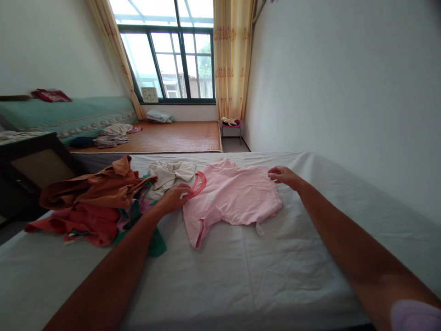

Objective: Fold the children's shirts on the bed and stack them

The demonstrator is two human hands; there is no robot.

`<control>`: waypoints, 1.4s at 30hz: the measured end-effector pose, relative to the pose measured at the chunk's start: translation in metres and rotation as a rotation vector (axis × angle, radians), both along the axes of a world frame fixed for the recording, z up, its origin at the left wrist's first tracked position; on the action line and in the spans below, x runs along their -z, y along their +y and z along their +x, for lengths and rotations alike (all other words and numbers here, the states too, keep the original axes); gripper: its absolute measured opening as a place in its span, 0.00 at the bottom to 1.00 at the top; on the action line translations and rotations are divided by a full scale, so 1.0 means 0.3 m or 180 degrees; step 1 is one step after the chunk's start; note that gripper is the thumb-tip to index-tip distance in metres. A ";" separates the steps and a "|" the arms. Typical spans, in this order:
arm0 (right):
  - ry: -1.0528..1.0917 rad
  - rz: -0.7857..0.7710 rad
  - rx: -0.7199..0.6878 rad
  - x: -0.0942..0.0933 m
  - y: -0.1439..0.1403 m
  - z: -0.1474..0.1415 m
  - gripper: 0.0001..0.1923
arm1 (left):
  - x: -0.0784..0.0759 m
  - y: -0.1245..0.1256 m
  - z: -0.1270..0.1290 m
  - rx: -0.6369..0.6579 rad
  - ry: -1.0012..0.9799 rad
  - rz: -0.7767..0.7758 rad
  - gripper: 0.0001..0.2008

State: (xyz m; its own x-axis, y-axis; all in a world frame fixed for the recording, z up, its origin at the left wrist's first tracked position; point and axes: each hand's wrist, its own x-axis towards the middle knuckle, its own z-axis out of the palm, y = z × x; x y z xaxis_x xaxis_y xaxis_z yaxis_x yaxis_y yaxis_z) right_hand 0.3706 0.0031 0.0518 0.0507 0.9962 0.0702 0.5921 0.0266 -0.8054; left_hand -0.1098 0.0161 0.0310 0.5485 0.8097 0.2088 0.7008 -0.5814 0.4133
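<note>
A pink short-sleeved T-shirt lies spread on the pale bedsheet, its coral-red neckband toward the left and its hem toward the right. At the neckband, the fingers of my left hand are closed on the shirt's edge. My right hand is at the far corner of the hem, with loosely bent fingers and the thumb apart from them. A small white label sticks out from the near side of the shirt. One sleeve points toward me.
Left of the shirt is a heap of clothes: a brown garment, a red one, a green one and a cream one. A dark cabinet stands at the left; a white wall bounds the right.
</note>
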 end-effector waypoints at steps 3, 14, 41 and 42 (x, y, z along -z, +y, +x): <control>-0.0069 -0.0726 -0.1643 -0.015 -0.156 0.007 0.14 | -0.068 -0.033 -0.029 0.1044 0.0254 -0.0854 0.13; -0.1522 0.0652 -0.1747 0.051 -0.339 -0.135 0.12 | -0.102 -0.108 0.040 0.1732 0.0573 -0.0995 0.12; 0.1308 -0.0526 0.0600 0.135 -0.233 0.019 0.30 | 0.048 0.078 0.051 -0.0698 -0.1141 -0.0671 0.35; 0.1097 -0.0534 0.0478 0.129 -0.246 0.020 0.35 | 0.054 0.075 0.050 -0.0692 -0.1083 -0.0537 0.34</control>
State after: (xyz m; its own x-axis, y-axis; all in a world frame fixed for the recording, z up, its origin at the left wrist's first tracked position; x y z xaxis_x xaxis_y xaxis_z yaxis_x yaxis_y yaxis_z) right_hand 0.3765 -0.0707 0.0132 0.1885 0.9722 -0.1392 0.2743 -0.1882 -0.9430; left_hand -0.0949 0.0386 0.0149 0.2843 0.9370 0.2031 0.6069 -0.3398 0.7185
